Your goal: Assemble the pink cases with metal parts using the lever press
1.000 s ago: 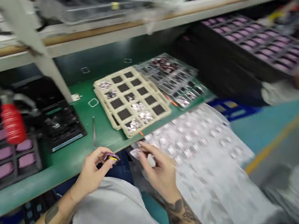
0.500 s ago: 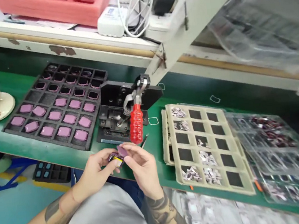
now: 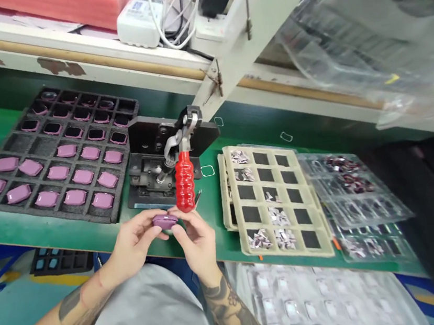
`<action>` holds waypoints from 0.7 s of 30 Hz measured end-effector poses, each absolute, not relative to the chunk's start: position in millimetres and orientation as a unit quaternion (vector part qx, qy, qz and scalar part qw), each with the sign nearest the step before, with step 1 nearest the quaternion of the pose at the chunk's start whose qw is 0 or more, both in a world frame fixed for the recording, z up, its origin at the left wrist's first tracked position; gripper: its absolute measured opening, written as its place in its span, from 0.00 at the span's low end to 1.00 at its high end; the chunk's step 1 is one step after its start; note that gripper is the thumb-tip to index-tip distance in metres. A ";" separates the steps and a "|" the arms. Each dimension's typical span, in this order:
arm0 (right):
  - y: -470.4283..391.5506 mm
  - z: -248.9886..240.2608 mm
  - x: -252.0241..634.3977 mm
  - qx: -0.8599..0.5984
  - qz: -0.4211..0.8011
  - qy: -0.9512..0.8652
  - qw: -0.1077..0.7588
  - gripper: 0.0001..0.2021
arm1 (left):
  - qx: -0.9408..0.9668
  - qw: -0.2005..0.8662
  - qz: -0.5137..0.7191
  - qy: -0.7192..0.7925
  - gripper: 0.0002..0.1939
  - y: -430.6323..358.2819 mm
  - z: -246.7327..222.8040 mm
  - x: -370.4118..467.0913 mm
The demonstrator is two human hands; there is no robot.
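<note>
Between my two hands is a purple smartwatch case (image 3: 164,221), its two halves now lying together with a thin gap line along the side. My left hand (image 3: 136,240) pinches its left end, and my right hand (image 3: 195,239) grips the right end with thumb and fingers. Just beyond them stands a black toggle-clamp fixture (image 3: 151,177) with a red ridged handle (image 3: 185,182) pointing down toward my right hand. To the left, a black foam tray (image 3: 102,214) bears rows of similar purple cases, some with dark screens up.
Cream compartment trays (image 3: 243,238) with small metallic parts are stacked on the right. Beyond them lie clear plastic trays (image 3: 346,215). A shelf (image 3: 103,71) with a slanted support (image 3: 242,48) runs overhead. A pointed tool (image 3: 198,196) lies beside the handle.
The case was open with its yellow inside showing; its purple cover is now folded down onto it. My view has shifted to the right.
</note>
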State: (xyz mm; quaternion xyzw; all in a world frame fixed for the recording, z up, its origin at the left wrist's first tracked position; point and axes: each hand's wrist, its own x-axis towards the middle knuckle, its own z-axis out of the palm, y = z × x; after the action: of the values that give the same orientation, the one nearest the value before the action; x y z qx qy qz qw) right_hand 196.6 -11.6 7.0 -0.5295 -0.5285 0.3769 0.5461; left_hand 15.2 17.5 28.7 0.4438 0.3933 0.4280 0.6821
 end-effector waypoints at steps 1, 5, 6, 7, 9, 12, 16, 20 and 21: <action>-10.5 6.1 196.3 -0.527 0.386 -0.524 0.547 0.09 | 0.452 0.678 0.426 0.393 0.22 17.2 28.3 15.0; -9.2 6.0 189.2 -0.526 0.390 -0.515 0.554 0.11 | 0.558 0.593 0.410 0.412 0.14 17.3 25.5 10.3; -9.3 7.2 187.3 -0.526 0.386 -0.518 0.552 0.11 | 0.591 0.552 0.416 0.416 0.13 17.7 24.0 8.3; -9.1 9.3 186.0 -0.528 0.379 -0.529 0.546 0.11 | 0.618 0.512 0.426 0.418 0.12 18.2 22.2 6.2; -5.3 18.0 186.8 -0.538 0.339 -0.574 0.517 0.08 | 0.633 0.467 0.448 0.425 0.10 19.4 17.9 2.8; 13.2 43.8 195.0 -0.550 0.165 -0.635 0.516 0.11 | 0.550 0.532 0.463 0.447 0.13 21.0 12.9 0.8; 56.7 83.0 205.8 -0.426 -0.045 -0.677 0.599 0.26 | 0.399 0.671 0.462 0.421 0.25 18.0 16.1 0.7; 89.2 103.9 203.8 -0.335 -0.058 -0.784 0.520 0.14 | 0.362 0.731 0.420 0.398 0.32 5.5 21.2 -7.1; 92.4 109.7 200.8 -0.355 -0.036 -0.777 0.518 0.17 | 0.366 0.737 0.404 0.401 0.32 2.4 21.0 -10.0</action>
State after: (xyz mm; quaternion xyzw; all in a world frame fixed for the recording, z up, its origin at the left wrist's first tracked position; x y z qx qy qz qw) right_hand 200.8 92.4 109.7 -0.3553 -0.7770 -0.0360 0.5184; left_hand -10.0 2.4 21.0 0.3656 0.4007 0.4041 0.7365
